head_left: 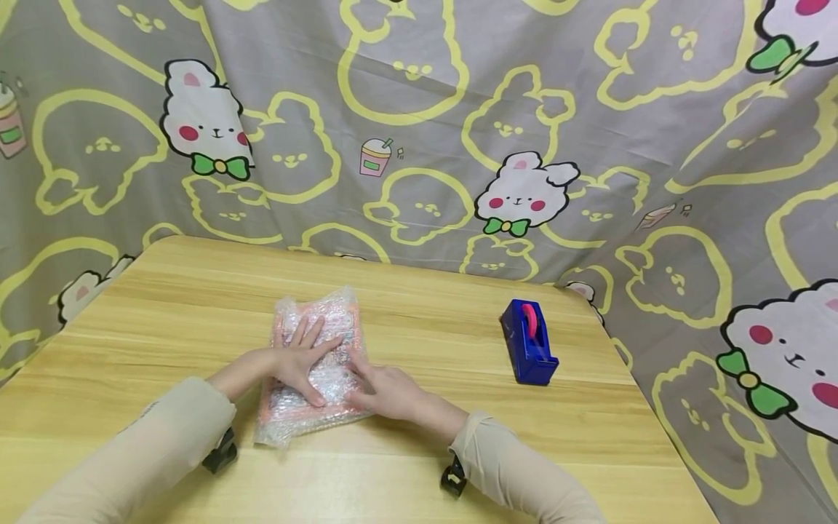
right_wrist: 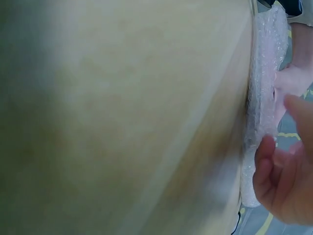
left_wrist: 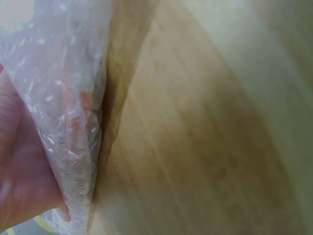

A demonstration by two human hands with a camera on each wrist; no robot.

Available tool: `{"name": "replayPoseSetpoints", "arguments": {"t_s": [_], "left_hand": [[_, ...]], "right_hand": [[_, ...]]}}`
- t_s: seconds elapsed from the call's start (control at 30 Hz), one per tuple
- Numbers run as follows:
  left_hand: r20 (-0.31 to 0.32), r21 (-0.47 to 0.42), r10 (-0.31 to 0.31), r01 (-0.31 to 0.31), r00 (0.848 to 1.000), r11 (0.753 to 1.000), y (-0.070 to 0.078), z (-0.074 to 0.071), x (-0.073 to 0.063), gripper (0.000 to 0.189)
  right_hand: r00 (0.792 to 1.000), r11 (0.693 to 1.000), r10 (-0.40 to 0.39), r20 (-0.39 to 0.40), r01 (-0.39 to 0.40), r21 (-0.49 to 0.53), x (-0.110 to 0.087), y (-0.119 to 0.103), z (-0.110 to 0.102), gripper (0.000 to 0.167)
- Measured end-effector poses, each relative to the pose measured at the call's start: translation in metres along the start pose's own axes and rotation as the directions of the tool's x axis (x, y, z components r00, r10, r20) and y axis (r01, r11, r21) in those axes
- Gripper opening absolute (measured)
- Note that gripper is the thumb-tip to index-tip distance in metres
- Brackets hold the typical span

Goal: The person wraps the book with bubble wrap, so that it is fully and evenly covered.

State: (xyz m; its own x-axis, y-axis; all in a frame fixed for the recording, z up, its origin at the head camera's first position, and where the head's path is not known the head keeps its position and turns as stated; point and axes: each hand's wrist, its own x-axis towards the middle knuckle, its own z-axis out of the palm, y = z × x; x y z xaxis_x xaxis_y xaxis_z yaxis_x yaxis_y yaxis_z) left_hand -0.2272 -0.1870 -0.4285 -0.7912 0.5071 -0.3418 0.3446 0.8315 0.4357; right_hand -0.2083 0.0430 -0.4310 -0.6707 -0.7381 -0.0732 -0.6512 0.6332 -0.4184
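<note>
A flat rectangular package in clear bubble wrap [head_left: 334,375], with an orange-pink border showing through, lies on the table. My left hand [head_left: 297,362] rests on top of it, fingers spread wide. Along the package's right edge is my right hand [head_left: 390,393], its fingers loosely bent and the thumb apart from them. In the left wrist view the crinkled wrap [left_wrist: 68,98] stands out beside part of the palm [left_wrist: 24,166]. The right wrist view shows the bent fingers [right_wrist: 266,166] right at the package's side, with nothing pinched between thumb and fingers.
A blue tape dispenser [head_left: 535,364] with a pink-red roll core [head_left: 529,320] stands to the right on the wooden table [head_left: 458,327]. A grey curtain [head_left: 432,153] with cartoon animals hangs behind and beside the table. Dark straps [head_left: 221,453] show at both wrists.
</note>
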Motion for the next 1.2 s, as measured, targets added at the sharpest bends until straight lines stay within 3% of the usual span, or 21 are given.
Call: {"name": "replayPoseSetpoints", "arguments": {"t_s": [0.13,0.33,0.47,0.7,1.2], "left_hand": [[0.003,-0.005,-0.006,0.006,1.0,1.0,-0.001,0.001,0.0,0.119],[0.008,0.001,-0.007,0.007,1.0,1.0,-0.001,0.002,0.0,0.118],[0.009,0.011,-0.006,0.006,1.0,1.0,-0.001,0.002,-0.001,0.118],[0.008,0.018,-0.008,0.008,1.0,1.0,-0.002,0.003,-0.001,0.119],[0.001,0.042,0.009,-0.009,1.0,0.999,0.0,-0.001,0.0,0.119]], "right_hand": [[1.0,0.995,0.01,-0.004,-0.011,-0.099,-0.002,0.0,-0.001,0.076],[0.998,0.993,0.056,-0.006,-0.056,-0.105,-0.004,0.004,-0.004,0.075],[0.999,0.983,0.05,-0.017,-0.052,-0.173,-0.006,0.002,-0.009,0.074],[0.993,0.939,-0.043,0.109,0.077,-0.336,-0.006,-0.01,-0.012,0.074],[0.977,0.927,0.076,0.197,0.003,-0.376,0.009,-0.02,-0.002,0.076]]}}
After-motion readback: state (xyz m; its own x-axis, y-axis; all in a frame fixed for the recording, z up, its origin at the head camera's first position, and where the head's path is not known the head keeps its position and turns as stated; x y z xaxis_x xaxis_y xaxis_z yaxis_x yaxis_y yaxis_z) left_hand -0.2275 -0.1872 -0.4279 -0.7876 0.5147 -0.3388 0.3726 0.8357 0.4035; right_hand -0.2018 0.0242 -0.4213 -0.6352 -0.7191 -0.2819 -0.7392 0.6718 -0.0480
